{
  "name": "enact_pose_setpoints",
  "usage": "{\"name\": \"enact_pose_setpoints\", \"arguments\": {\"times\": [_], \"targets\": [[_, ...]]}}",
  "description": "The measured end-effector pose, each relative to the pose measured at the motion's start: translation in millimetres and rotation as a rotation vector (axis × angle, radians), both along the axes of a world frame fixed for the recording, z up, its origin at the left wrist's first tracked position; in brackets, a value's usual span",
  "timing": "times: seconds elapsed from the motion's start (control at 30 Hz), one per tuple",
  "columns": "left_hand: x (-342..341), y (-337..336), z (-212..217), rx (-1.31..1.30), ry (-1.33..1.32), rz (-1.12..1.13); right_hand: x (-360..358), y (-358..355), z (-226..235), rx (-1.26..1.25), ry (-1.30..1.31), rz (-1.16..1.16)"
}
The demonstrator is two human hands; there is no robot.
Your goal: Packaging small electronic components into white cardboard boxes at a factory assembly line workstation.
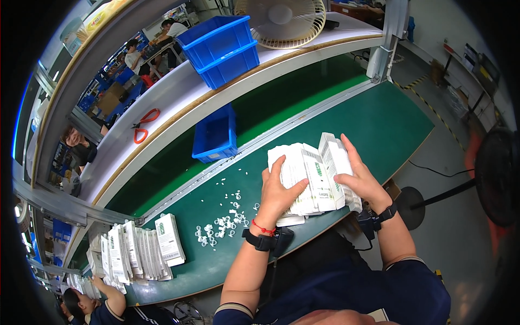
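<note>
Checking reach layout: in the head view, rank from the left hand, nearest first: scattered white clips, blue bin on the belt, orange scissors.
1. Scattered white clips, just left of the left hand on the green table.
2. Blue bin, beyond, on the belt.
3. Orange scissors, farthest, on the white shelf.
</note>
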State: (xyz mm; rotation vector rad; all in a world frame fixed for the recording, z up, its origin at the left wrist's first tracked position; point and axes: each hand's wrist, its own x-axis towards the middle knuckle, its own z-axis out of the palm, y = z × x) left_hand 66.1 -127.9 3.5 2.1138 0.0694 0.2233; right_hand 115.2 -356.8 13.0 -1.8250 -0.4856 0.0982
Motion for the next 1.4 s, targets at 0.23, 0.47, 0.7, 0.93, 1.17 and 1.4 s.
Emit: {"name": "enact_pose_setpoints", "arguments": {"times": [0.23,0.47,0.7,0.93,1.17,1.4], "targets": [[-1.9,-0.9,-2.6,0.127,-0.002,0.053,-4.4,-2.5,12.5,0.054,0.019,0.001],[-5.4,-16.6,6.2,0.337,-0.065,0.108,-2.1,-7.4,13.1,-0.137,-0.081,0.071],[-7.5,-31.9,22.6,0.396,-0.06,0.133,-7.5,0.6,18.0,-0.261,-0.214,0.008],[-5.8,-18.0,1.2,0.335,-0.066,0.1,-6.7,5.9,15.5,-0.317,-0.142,0.056],[-4.0,-10.8,-5.2,0.235,0.019,0.076,-5.6,-4.9,7.4,-0.153,-0.121,0.018],[2.2,-6.6,-9.3,0.217,0.017,0.067,-4.0,-4.5,17.2,-0.22,-0.144,-0.003]]}}
